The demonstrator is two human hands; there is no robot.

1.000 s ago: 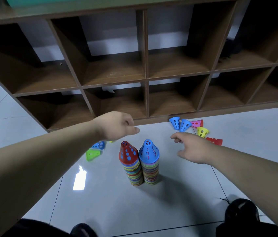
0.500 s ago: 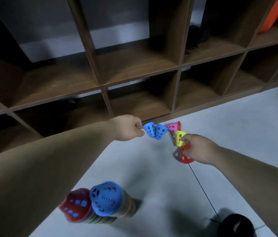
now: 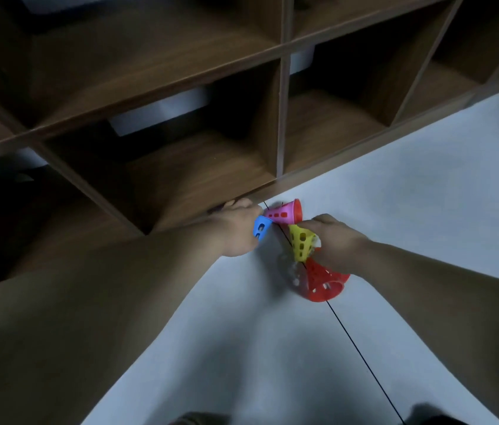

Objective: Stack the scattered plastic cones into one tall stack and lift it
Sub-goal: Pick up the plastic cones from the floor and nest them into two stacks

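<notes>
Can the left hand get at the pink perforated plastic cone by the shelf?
Probably yes: the left hand, already holding a blue plastic cone, sits right beside the pink cone, with nothing between.

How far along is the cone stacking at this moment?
Nothing finished shows in this view: no tall stack is in frame. In hand: the left hand grips a blue cone, and the right hand holds a yellow cone and a red cone. A pink cone lies loose beside the shelf. Left: gather it, merge everything into one stack, lift.
</notes>
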